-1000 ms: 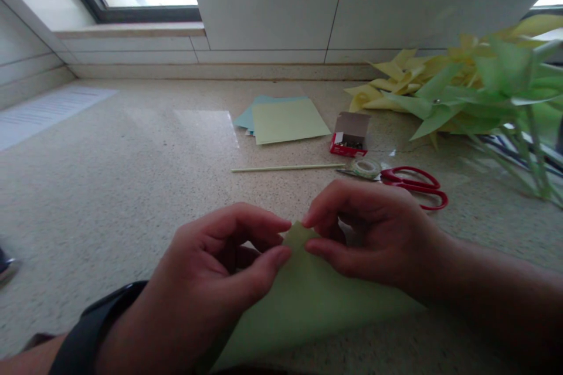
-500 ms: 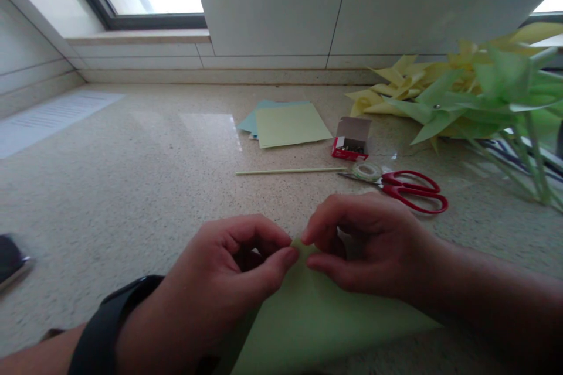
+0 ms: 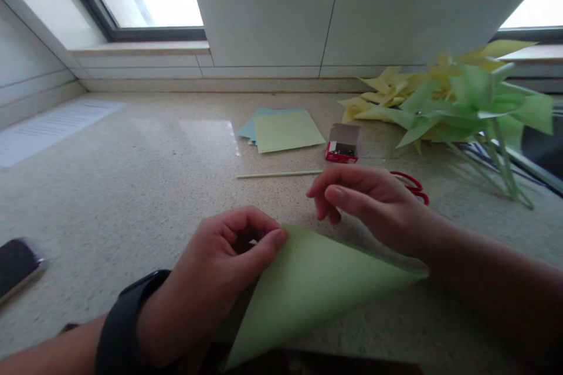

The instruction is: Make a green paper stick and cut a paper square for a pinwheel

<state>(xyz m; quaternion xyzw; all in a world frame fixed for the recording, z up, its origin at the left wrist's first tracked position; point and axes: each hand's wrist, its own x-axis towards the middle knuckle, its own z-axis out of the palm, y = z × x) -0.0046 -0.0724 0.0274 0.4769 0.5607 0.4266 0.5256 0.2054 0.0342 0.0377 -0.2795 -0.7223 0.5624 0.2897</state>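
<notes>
A light green sheet of paper [image 3: 316, 281], bent over into a triangle shape, rises near the counter's front edge. My left hand [image 3: 237, 263] pinches its top corner between thumb and fingers. Apart from the sheet, my right hand [image 3: 360, 196] hovers over the counter with bent fingers apart, and I see nothing in it. Behind that hand, red-handled scissors [image 3: 409, 180] are mostly hidden. A thin pale stick [image 3: 277, 174] lies just beyond, its right end covered by the hand.
Farther back are stacked yellow-green and blue paper squares [image 3: 288, 132] and an open red box [image 3: 342, 149] of small items. Yellow and green paper pinwheels [image 3: 461, 99] lie at right. A printed sheet [image 3: 57, 126] and a dark phone [image 3: 17, 266] are at left.
My right hand has let go of the paper's corner and moved up and away, now covering part of the scissors. My left hand keeps its pinch. The view has shifted slightly.
</notes>
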